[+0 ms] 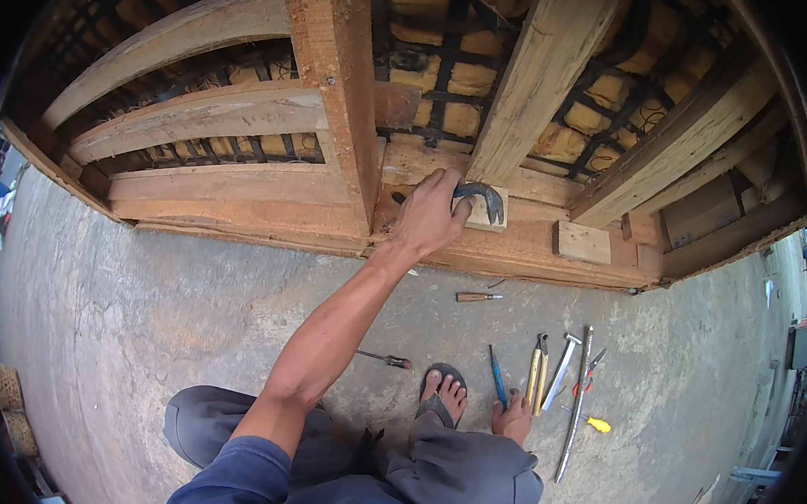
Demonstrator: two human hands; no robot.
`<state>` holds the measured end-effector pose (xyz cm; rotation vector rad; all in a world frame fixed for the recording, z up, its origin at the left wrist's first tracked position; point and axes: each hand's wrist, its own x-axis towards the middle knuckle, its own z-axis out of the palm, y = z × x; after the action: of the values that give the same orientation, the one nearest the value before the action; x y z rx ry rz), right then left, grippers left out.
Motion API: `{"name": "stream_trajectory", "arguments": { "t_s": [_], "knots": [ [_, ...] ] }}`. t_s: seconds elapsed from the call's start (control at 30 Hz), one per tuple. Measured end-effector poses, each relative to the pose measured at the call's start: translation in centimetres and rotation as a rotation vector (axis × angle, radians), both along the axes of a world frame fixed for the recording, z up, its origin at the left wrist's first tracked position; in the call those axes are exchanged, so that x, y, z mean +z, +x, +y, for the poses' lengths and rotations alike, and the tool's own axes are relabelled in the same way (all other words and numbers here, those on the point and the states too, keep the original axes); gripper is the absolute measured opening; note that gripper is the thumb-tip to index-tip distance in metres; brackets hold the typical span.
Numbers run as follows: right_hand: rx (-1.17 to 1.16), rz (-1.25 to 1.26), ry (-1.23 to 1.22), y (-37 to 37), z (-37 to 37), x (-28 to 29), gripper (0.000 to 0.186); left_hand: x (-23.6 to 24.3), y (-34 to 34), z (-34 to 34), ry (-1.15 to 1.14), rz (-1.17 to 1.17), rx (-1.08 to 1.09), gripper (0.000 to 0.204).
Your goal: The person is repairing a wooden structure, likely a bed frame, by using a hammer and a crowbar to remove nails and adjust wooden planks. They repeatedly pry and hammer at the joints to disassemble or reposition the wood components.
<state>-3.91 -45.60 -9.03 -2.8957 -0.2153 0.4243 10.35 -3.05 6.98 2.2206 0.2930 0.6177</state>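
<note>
Dark-blue shirt cloth point(233, 480) lies nearest; ahead, the left hand point(429, 215) is wrapped around a black, hooked metal claw bar point(481, 190), its hook just right of the grip, over a pale wooden block point(480, 220). Prying seems in hand; the next move probably calls for seating the claw. Nearer the body, the right hand point(513, 419) meets a slim blue tool point(497, 376); whether gripping, I cannot tell.

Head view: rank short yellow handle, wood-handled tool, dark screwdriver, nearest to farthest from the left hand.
From the left hand:
1. Wood-handled tool: below, slightly right.
2. Dark screwdriver: lower left.
3. Short yellow handle: far lower right.
</note>
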Motion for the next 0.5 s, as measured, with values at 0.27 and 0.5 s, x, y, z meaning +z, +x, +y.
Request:
{"name": "stream_trajectory", "arguments": {
  "t_s": [0.27, 0.5],
  "knots": [
    [-0.076, 0.075, 0.239, 0.7, -0.7, -0.7, 0.027, -0.1, 1.6, 0.3, -0.218, 0.081, -0.079, 0.021],
    [0.190, -0.557, 0.833, 11.3, 10.0, 16.4, 0.031, -0.3, 1.1, 1.5, -0.293, 0.327, -0.119, 0.025]
  ]
}}
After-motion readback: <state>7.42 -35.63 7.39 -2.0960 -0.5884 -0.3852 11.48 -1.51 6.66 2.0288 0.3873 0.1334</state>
